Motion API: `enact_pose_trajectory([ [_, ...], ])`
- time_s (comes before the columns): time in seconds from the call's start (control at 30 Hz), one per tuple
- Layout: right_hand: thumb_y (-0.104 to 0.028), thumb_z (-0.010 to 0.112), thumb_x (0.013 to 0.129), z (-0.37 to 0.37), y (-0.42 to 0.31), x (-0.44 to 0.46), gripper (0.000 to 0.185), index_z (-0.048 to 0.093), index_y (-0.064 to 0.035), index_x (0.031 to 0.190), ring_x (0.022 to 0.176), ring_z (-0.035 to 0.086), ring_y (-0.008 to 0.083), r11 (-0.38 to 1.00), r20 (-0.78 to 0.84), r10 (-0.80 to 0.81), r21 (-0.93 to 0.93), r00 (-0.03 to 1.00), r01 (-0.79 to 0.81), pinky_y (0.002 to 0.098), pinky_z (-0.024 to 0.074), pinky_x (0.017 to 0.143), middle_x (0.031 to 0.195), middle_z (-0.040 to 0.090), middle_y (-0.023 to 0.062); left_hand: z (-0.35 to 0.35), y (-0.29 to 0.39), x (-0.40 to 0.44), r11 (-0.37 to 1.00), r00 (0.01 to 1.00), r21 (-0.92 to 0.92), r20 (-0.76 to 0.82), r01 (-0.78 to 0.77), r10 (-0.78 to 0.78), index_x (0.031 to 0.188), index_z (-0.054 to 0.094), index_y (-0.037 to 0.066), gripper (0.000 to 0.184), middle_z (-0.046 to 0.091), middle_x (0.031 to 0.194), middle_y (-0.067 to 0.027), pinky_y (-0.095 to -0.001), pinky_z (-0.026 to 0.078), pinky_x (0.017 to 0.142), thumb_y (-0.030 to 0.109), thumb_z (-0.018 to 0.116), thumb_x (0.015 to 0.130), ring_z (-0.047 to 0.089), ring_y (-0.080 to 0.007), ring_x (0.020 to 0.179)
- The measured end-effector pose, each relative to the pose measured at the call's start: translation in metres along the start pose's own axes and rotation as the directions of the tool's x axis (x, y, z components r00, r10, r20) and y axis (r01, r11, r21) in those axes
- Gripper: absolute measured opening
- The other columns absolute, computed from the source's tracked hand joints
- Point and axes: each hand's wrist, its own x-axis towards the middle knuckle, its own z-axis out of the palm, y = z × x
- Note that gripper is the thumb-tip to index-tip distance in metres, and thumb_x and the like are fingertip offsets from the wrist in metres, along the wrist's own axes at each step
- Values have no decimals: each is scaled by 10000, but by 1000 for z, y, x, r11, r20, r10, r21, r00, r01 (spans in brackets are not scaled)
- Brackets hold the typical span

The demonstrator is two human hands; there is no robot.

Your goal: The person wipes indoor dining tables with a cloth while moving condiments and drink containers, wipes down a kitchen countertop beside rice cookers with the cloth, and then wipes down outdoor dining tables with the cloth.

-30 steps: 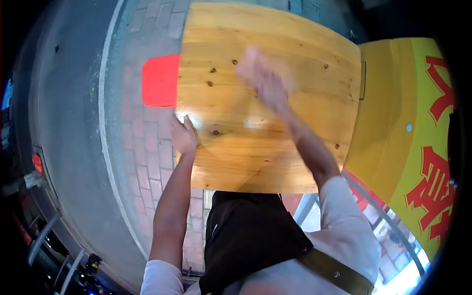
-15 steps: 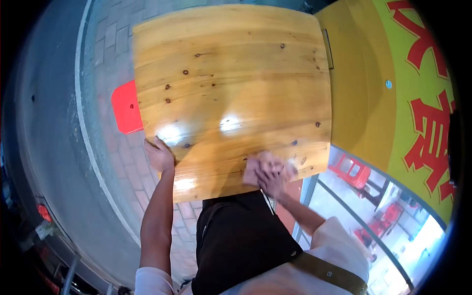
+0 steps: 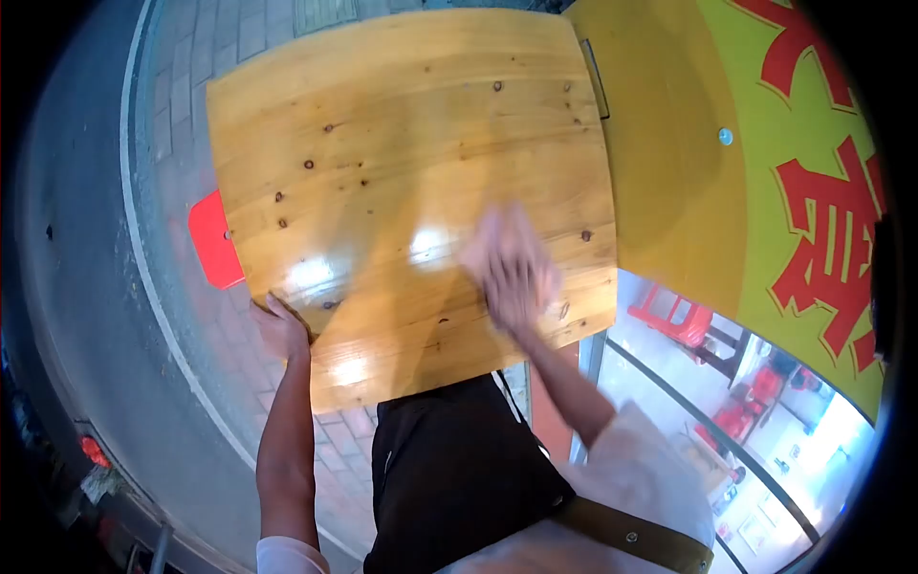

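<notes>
A varnished wooden table (image 3: pixel 402 191) with dark knots fills the middle of the view, its top shiny under the lights. My left hand (image 3: pixel 281 331) grips the table's left edge near the front corner, thumb on top and the other fingers mostly hidden. Under my right hand (image 3: pixel 513 292) a pinkish cloth (image 3: pixel 505 230) is pressed flat against the right half of the tabletop. Both the cloth and that hand are smeared by motion.
A red stool (image 3: pixel 215 241) pokes out past the table's left side. Paving and a road (image 3: pixel 76 287) lie further left. Along the right stands a yellow panel with red characters (image 3: pixel 822 220); below it, red chairs (image 3: pixel 669 314) show behind glass.
My right hand has slid the cloth forward, away from my body, across the tabletop. My left hand stays on the table edge. The whole view has shifted slightly.
</notes>
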Motion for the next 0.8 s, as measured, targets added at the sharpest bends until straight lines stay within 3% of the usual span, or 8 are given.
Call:
enact_pose_trajectory([
  [0.07,-329,428,1019,34,18,-135,571,407,-115,1548,1540,212,286,978,-80,-93,-194,992,76,561,57,1238,1641,320,78,-2,-8,-5,1000,1000,18,11,-9,9,1428,455,27,622,610,1311,-232,-553,512,836,514,395,1046,639,-458,1046],
  [0.17,-364,438,1006,12,31,-143,607,406,-78,1540,1514,194,443,999,150,29,-25,988,-26,571,77,1236,1601,368,162,-4,-3,-1,997,996,51,62,65,-68,1446,439,2,634,581,1351,-245,-535,498,907,494,398,1047,607,-459,1120],
  [0.23,-382,440,1002,4,53,-57,610,415,-90,1538,1511,199,444,995,78,-95,15,992,94,596,104,1225,1617,332,167,-10,12,-1,988,986,87,100,126,-134,1445,443,-4,632,574,1362,-248,-526,493,933,486,399,1048,595,-459,1144],
  [0.37,-390,380,1036,-97,31,199,631,260,-136,1601,1438,366,347,994,-77,106,8,991,-106,652,245,1146,1632,322,90,2,0,-1,999,999,-5,27,44,-44,1440,453,12,622,566,1378,-244,-531,494,932,494,382,1055,595,-447,1156],
  [0.5,-402,346,1043,-88,94,362,639,290,-36,1564,1424,355,415,994,-485,65,105,872,-15,454,295,1181,1606,322,210,-2,4,-1,996,994,-55,81,74,-69,1446,442,9,638,562,1378,-255,-524,502,918,510,354,1061,599,-449,1153],
  [0.6,-339,326,1054,-117,99,296,586,317,-8,1538,1452,321,404,853,-224,387,455,894,-255,453,258,1204,1567,360,243,8,-6,0,1000,1000,28,12,7,-7,1447,443,10,650,581,1361,-245,-526,511,890,523,339,1061,617,-456,1111],
  [0.7,-234,353,1041,-85,114,142,507,403,-26,1501,1448,352,343,749,-305,587,555,750,-361,381,273,1201,1554,385,213,-1,1,2,999,997,18,52,47,-48,1444,447,13,652,583,1365,-236,-521,512,893,529,341,1059,616,-450,1116],
  [0.8,-236,356,1031,-43,116,1,473,465,-2,1427,1372,427,348,776,-491,555,16,671,-630,402,315,1168,1456,484,208,-4,5,0,996,994,25,68,81,-83,1441,450,13,650,583,1367,-233,-518,510,902,529,348,1058,613,-442,1129],
])
